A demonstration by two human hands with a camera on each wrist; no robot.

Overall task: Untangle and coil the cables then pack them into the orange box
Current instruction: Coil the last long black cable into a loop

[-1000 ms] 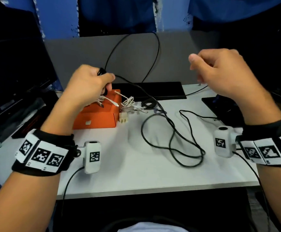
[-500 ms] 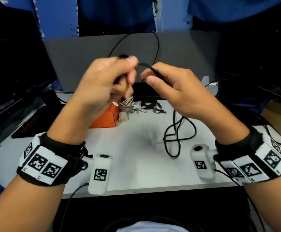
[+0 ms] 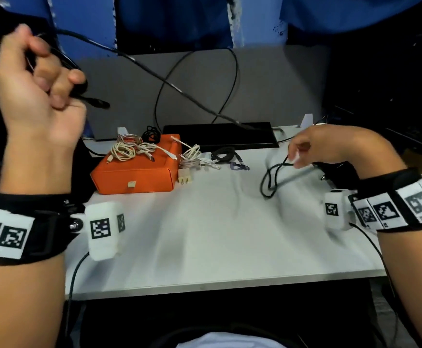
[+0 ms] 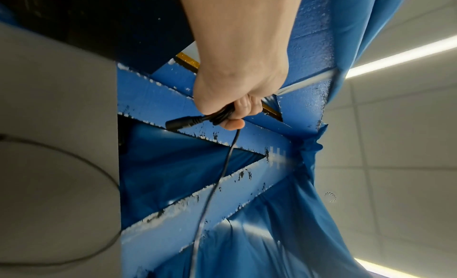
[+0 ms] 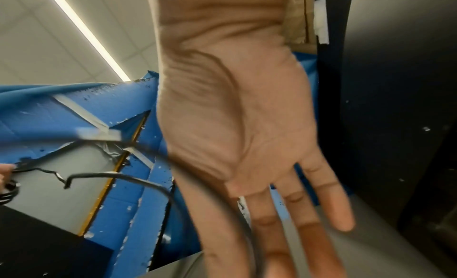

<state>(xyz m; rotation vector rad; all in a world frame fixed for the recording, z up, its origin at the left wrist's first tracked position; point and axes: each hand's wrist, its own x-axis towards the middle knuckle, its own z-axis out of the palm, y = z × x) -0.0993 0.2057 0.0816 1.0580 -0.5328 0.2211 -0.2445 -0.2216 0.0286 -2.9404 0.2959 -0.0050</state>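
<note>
A long black cable runs taut from my raised left hand down to my right hand. The left hand grips several turns of the cable, and its barrel plug sticks out below the fist. My right hand hovers low over the table's right side with straight fingers. The cable lies across them, and a loop hangs to the table. The orange box sits closed at the left rear with tangled white cables on its lid.
Beside the box lie a white cable bundle with a beige plug and a coiled black cable. Another black coil sits behind the box. A flat black pad lies at the back, before a grey partition.
The hands, which met in the middle half a second ago, have moved apart. The left rose to the upper left; the right dropped to the lower right, stretching the cable between them.
</note>
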